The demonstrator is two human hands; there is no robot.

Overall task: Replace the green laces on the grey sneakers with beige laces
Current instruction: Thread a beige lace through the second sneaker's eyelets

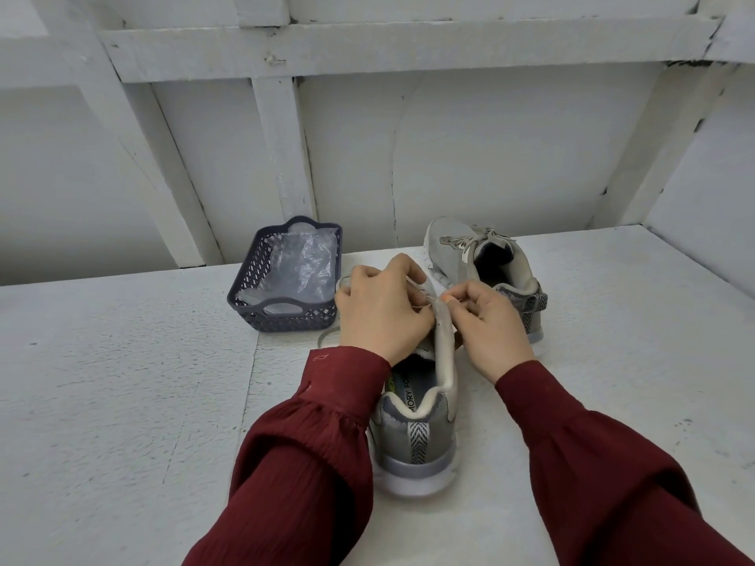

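The near sneaker (412, 426) stands in front of you on the table (122, 381), with its heel toward you and the opening facing up. You are working at its top, just where the tongue and the upper eyelets are. Your left hand (380, 308) has its fingers curled and pinches a pale lace (327, 335). Your right hand (490, 320) meets it from the other side, with thumb and forefinger closed on a thin piece of the same lace, close to the collar of the shoe. One loose end of the lace comes out under your left hand and lies on the table, toward the basket (282, 320).

The lace looks beige-grey, not green, but the colour is weak in this light, so I am not fully sure. I see no green lace anywhere, not on the shoes and not on the table.

The far sneaker (482, 259) stands behind your right hand, near the wall. It is laced to the top, and a bow seems to be tied on it. I judge this shoe as finished.

So about half of the task is done, maybe more. What is left is the near sneaker: your hands hide the eyelets, so I cannot say how many are filled. You must bring the lace to the top and tie it.

The dark basket, left of the shoes, holds a crumpled plastic bag (298, 263).
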